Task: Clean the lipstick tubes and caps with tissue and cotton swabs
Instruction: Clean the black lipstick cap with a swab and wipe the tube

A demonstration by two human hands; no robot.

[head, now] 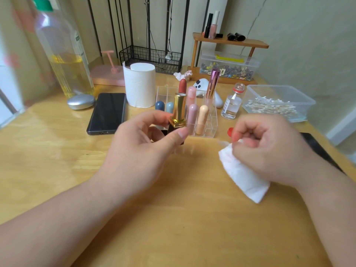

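Gold lipstick tube (179,107) upright, my left fingers (180,134) pinching its base, at 3 o'clock my right fingers (248,132) curled round folded white tissue (244,178), clear organiser (209,123) at 12 o'clock

Left hand (140,143), right hand (269,147): both bare. Forearms bare behind wrists, running back to frame edge. Left thumbnail short, trimmed. Right hand motion-blurred.

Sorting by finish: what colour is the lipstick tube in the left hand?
The lipstick tube is shiny gold; head view.
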